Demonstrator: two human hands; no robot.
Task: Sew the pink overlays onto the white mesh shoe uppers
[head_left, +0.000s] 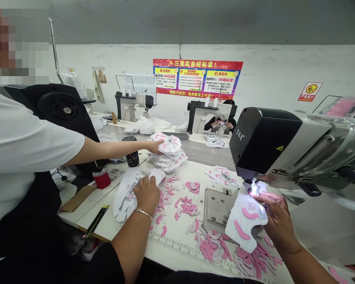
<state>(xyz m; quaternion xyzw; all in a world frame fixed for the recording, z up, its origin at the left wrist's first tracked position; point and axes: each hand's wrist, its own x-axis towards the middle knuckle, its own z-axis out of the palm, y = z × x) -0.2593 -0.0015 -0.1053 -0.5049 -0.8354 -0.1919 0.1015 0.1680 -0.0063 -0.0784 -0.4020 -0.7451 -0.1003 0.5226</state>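
Observation:
My right hand [276, 213] pinches the edge of a white textured fabric piece [235, 215] with curved pink strips on it. That piece lies under the lit needle area of a sewing machine [266, 138]. On the left, my left hand [148, 193] lies with curled fingers over a pile of white cut pieces [124, 197] with grey markings; its fingertips are partly hidden. Loose curved pink strips [186, 207] are scattered between my hands. More pink and white strips [213, 244] lie in front of the machine's metal plate [217, 209].
At left, a co-worker's hand [155, 146] grips white pieces above a stack [168, 161]. A black cup [132, 152], red thread spool [101, 178] and brown cardboard [78, 197] stand nearby. A printed ruler [192, 256] edges the table. Another person works at a machine [210, 114] behind.

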